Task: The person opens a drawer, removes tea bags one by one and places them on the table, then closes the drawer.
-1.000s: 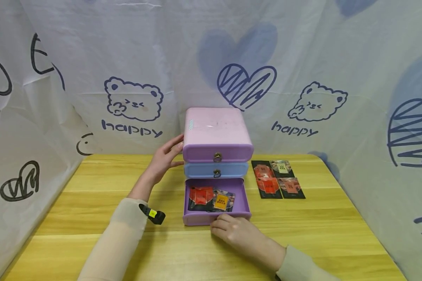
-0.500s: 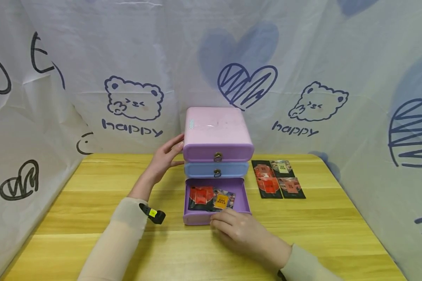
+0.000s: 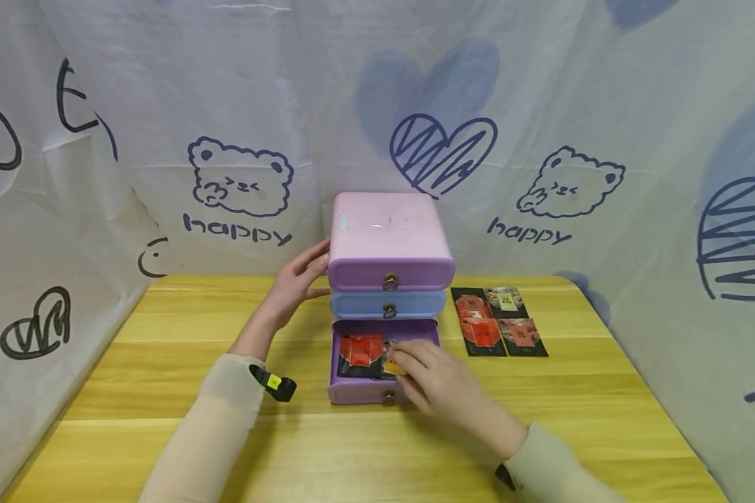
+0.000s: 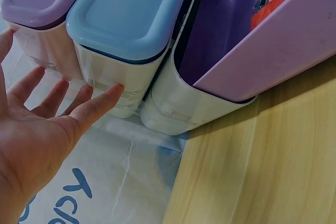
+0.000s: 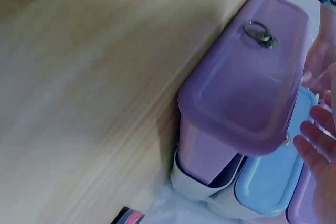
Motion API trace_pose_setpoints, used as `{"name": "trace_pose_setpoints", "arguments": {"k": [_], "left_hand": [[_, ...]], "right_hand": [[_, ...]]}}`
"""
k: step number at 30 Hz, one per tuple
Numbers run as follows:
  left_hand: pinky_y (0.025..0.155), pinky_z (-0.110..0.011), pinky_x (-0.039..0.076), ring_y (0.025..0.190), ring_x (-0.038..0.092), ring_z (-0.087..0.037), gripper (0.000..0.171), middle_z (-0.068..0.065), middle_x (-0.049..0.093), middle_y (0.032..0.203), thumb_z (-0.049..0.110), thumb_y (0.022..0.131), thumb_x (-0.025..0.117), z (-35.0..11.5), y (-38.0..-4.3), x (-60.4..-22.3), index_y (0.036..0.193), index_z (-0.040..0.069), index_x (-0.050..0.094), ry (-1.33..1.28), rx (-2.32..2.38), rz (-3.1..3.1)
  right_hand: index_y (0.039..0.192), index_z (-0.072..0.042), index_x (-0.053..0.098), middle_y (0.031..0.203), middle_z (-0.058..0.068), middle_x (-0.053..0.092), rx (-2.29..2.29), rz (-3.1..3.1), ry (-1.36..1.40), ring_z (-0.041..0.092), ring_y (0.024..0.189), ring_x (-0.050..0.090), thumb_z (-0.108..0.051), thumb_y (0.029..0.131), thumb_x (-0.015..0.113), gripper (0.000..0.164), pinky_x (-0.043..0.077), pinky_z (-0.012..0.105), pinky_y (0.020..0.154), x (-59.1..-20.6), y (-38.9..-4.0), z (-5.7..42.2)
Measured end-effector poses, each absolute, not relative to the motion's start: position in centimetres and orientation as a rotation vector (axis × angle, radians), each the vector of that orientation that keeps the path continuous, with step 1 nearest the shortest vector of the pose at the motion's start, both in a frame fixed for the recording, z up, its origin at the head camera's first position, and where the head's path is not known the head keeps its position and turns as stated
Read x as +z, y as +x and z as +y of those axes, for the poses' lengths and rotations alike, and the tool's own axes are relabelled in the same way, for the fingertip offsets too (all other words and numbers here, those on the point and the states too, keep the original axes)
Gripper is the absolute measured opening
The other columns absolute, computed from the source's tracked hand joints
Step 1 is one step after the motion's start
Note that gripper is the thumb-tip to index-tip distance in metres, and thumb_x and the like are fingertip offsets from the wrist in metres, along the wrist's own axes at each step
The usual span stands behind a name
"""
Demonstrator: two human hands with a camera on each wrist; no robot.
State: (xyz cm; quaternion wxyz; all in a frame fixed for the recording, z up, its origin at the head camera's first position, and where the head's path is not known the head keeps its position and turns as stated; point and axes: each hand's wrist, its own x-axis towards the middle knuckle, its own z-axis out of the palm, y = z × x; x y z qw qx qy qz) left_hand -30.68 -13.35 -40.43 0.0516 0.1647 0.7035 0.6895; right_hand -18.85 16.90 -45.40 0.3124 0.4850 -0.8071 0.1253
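Note:
A small chest of drawers (image 3: 390,227) with a pink top stands at the table's middle. Its lowest purple drawer (image 3: 357,392) is pulled out; the blue drawer (image 3: 389,305) and the top one are closed. Inside the lowest drawer lie a red-and-black packet (image 3: 360,351) and, partly hidden by my right fingers, a yellow-labelled packet (image 3: 392,366). My left hand (image 3: 291,285) touches the chest's left side, fingers spread, as the left wrist view confirms. Over the drawer front reaches my right hand (image 3: 442,384); its fingers (image 5: 310,148) are loosely bent with nothing visible between them.
To the right of the chest, several flat packets (image 3: 481,334) lie in a block on the wooden table (image 3: 579,391). A white cloth (image 3: 352,91) with printed hearts and bears hangs behind and at both sides. A black band (image 3: 275,384) circles the left cuff.
My right hand has left the drawer's front and moved up and inward over the yellow-labelled packet, uncovering the ring pull. The left hand and the chest stay put.

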Motion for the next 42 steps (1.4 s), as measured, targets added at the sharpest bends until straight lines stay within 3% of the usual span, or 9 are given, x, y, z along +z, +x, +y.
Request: {"name": "trace_pose_setpoints", "arguments": {"k": [12,24,33,42], "left_hand": [[0.104,-0.057,0.054,0.145,0.044,-0.035,0.06,-0.004,0.034,0.168,0.04,0.109,0.053,-13.4,-30.8,-40.6,0.163,0.019,0.037,0.49,2.103,2.142],[0.104,-0.058,0.054,0.145,0.044,-0.036,0.06,-0.005,0.034,0.168,0.04,0.109,0.054,-13.5,-30.7,-40.6,0.163,0.019,0.037,0.483,2.102,2.151],[0.104,-0.057,0.054,0.143,0.045,-0.035,0.06,-0.004,0.035,0.168,0.04,0.109,0.054,-13.4,-30.8,-40.6,0.163,0.021,0.038,0.472,2.107,2.146],[0.103,-0.056,0.055,0.143,0.046,-0.035,0.059,-0.003,0.036,0.167,0.04,0.109,0.054,-13.4,-30.8,-40.6,0.162,0.021,0.039,0.475,2.1,2.161]], "right_hand": [[0.139,-0.001,0.06,0.137,0.016,0.062,0.282,-2.53,1.012,0.031,0.125,0.061,-0.029,0.091,0.082,0.06,0.056,0.045,0.103,-44.5,-20.3,17.2],[0.143,0.001,0.058,0.141,0.019,0.06,0.256,-2.838,0.956,0.036,0.128,0.06,-0.037,0.092,0.082,0.068,0.054,0.05,0.105,-44.0,-22.5,16.7],[0.134,0.005,0.063,0.128,0.019,0.066,0.153,-2.947,0.984,0.035,0.117,0.065,-0.041,0.089,0.083,0.067,0.057,0.048,0.099,-44.0,-23.8,16.3],[0.121,0.001,0.071,0.107,0.012,0.068,0.049,-3.02,0.957,0.028,0.097,0.066,-0.05,0.086,0.083,0.063,0.058,0.044,0.083,-44.5,-24.4,15.8]]}}
